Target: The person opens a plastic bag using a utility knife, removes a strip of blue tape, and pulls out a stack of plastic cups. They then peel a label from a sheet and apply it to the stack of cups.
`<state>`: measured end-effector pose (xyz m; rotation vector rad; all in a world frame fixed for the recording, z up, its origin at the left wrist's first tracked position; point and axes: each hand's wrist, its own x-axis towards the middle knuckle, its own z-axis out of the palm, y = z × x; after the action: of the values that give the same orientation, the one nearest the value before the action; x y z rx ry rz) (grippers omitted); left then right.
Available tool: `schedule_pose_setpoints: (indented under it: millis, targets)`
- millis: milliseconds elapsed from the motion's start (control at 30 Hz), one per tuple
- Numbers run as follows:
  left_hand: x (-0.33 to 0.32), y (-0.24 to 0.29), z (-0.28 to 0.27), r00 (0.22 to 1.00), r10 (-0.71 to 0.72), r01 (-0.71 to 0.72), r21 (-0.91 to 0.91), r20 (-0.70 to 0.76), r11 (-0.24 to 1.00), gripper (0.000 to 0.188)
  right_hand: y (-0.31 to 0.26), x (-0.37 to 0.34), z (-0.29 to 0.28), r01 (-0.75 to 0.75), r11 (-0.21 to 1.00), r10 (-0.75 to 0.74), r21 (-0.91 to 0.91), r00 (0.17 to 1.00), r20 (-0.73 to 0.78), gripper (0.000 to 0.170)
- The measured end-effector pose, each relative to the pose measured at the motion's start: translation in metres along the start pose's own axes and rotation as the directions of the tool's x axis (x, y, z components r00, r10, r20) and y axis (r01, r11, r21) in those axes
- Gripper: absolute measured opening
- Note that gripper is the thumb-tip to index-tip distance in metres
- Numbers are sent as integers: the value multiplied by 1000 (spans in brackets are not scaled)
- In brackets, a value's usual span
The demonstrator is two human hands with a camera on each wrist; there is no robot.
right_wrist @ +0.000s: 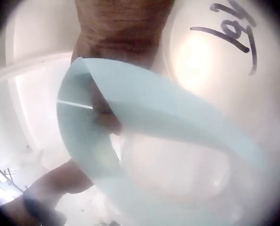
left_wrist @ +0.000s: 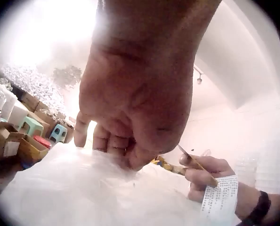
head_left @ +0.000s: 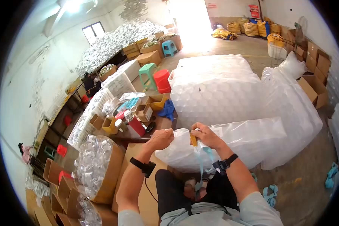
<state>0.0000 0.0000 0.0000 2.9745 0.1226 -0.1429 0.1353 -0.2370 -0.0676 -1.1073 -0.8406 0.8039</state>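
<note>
A long, filled translucent plastic bag (head_left: 237,141) lies across in front of the knees. At its left end my left hand (head_left: 161,139) pinches the plastic with curled fingers, and in the left wrist view the film (left_wrist: 83,183) bunches under the fingertips. My right hand (head_left: 208,136), close beside it over the bag, grips a slim yellow tool (head_left: 193,139) with a pale, narrow tip. A white printed label (left_wrist: 220,195) hangs by that hand. A light blue strip (head_left: 200,165) dangles below it and loops large across the right wrist view (right_wrist: 163,103).
Behind stands a big block of plastic-wrapped round goods (head_left: 218,86). The table at left carries a red thermos (head_left: 135,123), a lidded jar and small boxes. A carton of clear plastic containers (head_left: 96,165) stands at lower left. Blue strips (head_left: 270,196) lie on the floor.
</note>
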Motion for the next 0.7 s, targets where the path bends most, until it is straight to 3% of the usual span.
schedule_pose_setpoints:
  millis: [67, 100, 133, 167, 200, 267, 400, 500, 567, 667, 700]
  targets:
    - [-9, -13, -22, 999, 37, -37, 83, -6, 996, 20, -6, 13, 13, 38, 997, -40, -64, 998, -38, 25]
    - [0, 51, 46, 994, 63, -76, -139, -92, 987, 19, -19, -49, -39, -86, 974, 74, -211, 995, -66, 24]
    - [1, 30, 40, 988, 104, -119, -131, -116, 984, 18, -12, -35, -32, -17, 945, -20, -327, 994, -109, 24]
    - [-5, 19, 33, 978, 132, -158, -157, -160, 975, 17, -15, -27, -25, -33, 943, 9, -331, 997, -74, 25]
    - [-16, 5, 30, 966, 176, -204, -140, -187, 969, 16, 2, -18, -20, 0, 979, -7, -202, 999, -34, 22]
    - [-19, 5, 30, 985, 102, -120, -125, -142, 985, 19, -15, -21, -3, -36, 991, 28, -129, 998, -64, 18]
    - [-14, -16, 53, 952, 33, -116, -259, -303, 959, 14, -2, -7, -7, -46, 973, 36, -225, 998, -48, 22]
    - [-2, -27, 75, 852, 57, -218, -254, -521, 942, 11, -1, 1, -6, -46, 961, 10, -274, 991, -134, 26]
    - [-7, -19, 74, 784, 37, -262, -276, -619, 925, 10, -7, 6, -12, -81, 957, 78, -279, 997, -23, 30]
    - [-13, -9, 81, 682, -38, -290, -318, -730, 903, 19, -15, -7, -32, -131, 943, 126, -305, 991, -36, 33]
    - [-17, -14, 86, 640, -65, -329, -350, -766, 877, 25, -6, 4, -9, -72, 899, 27, -432, 994, -109, 34]
